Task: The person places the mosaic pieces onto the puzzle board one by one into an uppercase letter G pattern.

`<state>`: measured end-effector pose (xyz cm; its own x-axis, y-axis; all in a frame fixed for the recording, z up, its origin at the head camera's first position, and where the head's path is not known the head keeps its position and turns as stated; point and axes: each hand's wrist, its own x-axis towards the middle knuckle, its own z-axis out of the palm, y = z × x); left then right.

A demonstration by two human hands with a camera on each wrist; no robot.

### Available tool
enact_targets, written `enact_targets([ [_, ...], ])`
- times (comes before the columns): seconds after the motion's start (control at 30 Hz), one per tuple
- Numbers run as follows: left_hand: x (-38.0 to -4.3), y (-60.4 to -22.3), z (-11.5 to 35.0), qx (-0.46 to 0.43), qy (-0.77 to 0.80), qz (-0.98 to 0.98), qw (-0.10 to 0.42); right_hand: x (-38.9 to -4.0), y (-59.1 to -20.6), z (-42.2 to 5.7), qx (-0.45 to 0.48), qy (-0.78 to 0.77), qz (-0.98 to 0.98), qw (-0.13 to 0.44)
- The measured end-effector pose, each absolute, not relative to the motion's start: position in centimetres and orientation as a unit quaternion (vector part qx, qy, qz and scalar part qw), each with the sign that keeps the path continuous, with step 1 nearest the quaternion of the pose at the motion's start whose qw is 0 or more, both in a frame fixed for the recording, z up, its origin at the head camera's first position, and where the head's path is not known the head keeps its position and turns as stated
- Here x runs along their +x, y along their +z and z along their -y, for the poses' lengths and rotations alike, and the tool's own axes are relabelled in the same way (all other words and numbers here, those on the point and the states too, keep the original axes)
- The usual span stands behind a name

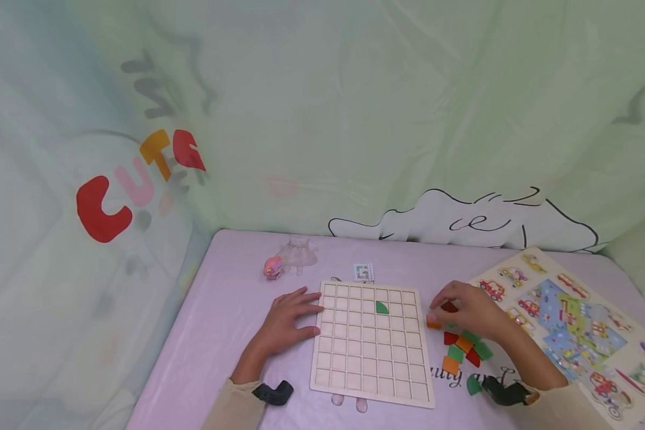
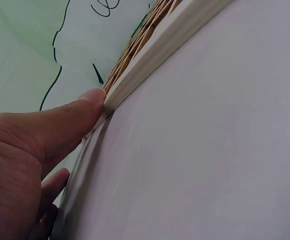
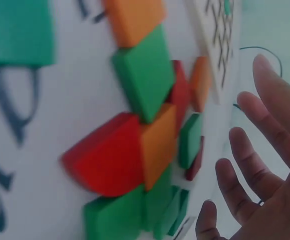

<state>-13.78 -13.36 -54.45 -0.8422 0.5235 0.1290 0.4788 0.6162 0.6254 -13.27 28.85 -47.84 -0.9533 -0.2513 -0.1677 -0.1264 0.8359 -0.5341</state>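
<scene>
A pale wooden grid board [image 1: 369, 352] lies on the table, with one green quarter-round piece [image 1: 382, 307] in a cell of its upper right part. Along the board's left edge rests my left hand [image 1: 290, 322], fingers spread; in the left wrist view the thumb [image 2: 82, 110] touches the board's side. Right of the board, my right hand [image 1: 472, 307] hovers over a loose pile of red, orange and green pieces [image 1: 464, 344]. Its fingers [image 3: 257, 160] are loosely extended and hold nothing in the right wrist view. Below its fingertips in the head view is an orange piece [image 1: 433, 323].
A picture puzzle board [image 1: 575, 310] with vehicles lies at the right, partly behind the right forearm. Beyond the grid board are a small patterned square [image 1: 363, 272] and a pink figurine [image 1: 273, 268]. A lone green piece [image 1: 473, 385] lies near the right wrist strap.
</scene>
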Motion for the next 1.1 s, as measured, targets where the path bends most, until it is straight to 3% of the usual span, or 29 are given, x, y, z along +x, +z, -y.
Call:
enact_targets([
  [1.1, -13.8, -54.5, 13.4, 0.278, 0.333, -0.9, 0.028, -13.0, -50.0, -29.2, -0.098, -0.219, -0.964, 0.114],
])
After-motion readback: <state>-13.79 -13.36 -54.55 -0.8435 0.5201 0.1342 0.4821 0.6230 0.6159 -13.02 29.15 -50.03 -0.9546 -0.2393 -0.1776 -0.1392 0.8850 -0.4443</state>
